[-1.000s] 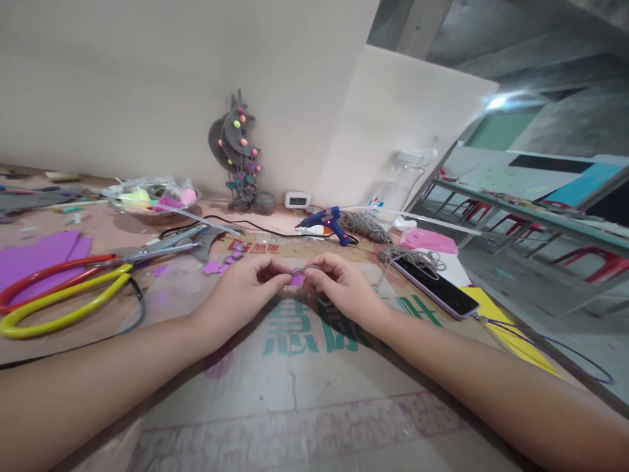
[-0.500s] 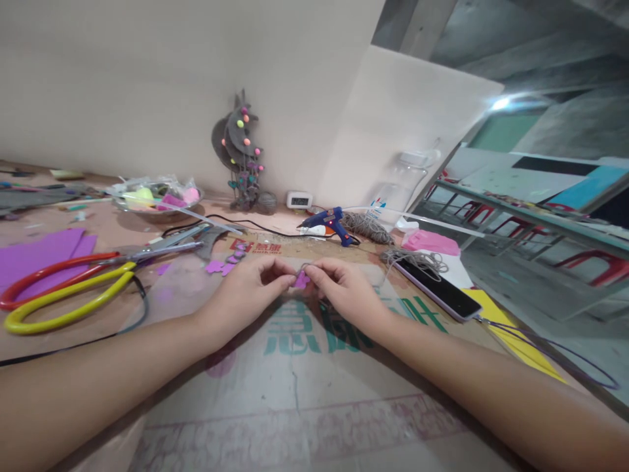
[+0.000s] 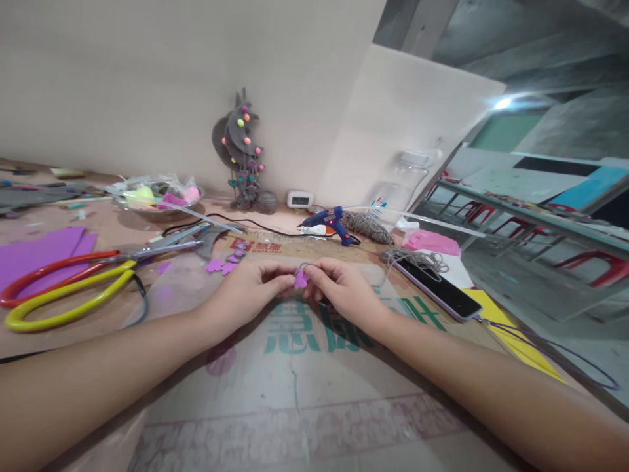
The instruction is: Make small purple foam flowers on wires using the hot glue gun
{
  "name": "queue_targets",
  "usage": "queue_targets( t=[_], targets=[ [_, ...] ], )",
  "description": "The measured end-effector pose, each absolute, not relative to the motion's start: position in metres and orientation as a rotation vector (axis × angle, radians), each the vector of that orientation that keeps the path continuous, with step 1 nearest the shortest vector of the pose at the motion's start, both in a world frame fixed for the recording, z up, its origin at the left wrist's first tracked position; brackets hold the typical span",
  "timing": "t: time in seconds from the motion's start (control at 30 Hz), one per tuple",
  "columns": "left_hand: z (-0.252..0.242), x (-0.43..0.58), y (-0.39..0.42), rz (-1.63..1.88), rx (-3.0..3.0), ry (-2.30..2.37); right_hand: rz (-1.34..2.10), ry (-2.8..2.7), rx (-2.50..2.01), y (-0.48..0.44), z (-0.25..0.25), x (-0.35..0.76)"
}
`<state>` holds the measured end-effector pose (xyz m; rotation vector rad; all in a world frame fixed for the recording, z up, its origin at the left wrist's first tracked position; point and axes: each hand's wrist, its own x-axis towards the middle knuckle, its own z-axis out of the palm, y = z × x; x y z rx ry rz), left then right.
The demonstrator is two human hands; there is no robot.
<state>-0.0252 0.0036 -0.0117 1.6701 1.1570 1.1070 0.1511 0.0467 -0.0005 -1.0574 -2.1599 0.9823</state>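
Note:
Between my two hands is a small purple felt piece (image 3: 301, 278) with a thin grey cord looped at its top. My left hand (image 3: 260, 285) pinches it from the left, thumb against forefinger. From the other side, my right hand (image 3: 339, 285) is closed on its right edge and the cord. Both hands hover just over a cardboard sheet (image 3: 295, 393) with green lettering, covered in clear plastic. Left of my left hand lie several small purple felt cutouts (image 3: 227, 263). The piece's exact outline is partly hidden by my fingers.
Scissors (image 3: 73, 288) with red and yellow handles lie at left on purple felt sheets (image 3: 44, 252). A blue glue gun (image 3: 334, 223) stands behind my hands, near grey yarn (image 3: 368, 228). A phone (image 3: 439, 288) lies right. Farther back are a moon ornament (image 3: 238, 144) and a bottle (image 3: 400, 180).
The purple felt piece has turned slightly and shows a little more between my fingers. Both hands stay in nearly the same place, still pinching.

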Motion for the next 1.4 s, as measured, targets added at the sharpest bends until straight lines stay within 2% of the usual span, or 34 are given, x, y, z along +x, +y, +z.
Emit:
queue_targets(
  t=[0.8,1.1,1.4],
  targets=[
    [-0.001,-0.024,0.000,0.970,1.698,1.281,0.412,-2.436,-0.942,0.047,-0.004,0.158],
    [-0.003,-0.023,0.000,0.997,1.706,1.287,0.400,-2.455,-0.954,0.048,-0.005,0.158],
    [-0.009,-0.026,0.003,1.077,1.766,1.286,0.565,-2.331,-0.915,0.046,-0.002,0.158]
  ],
)
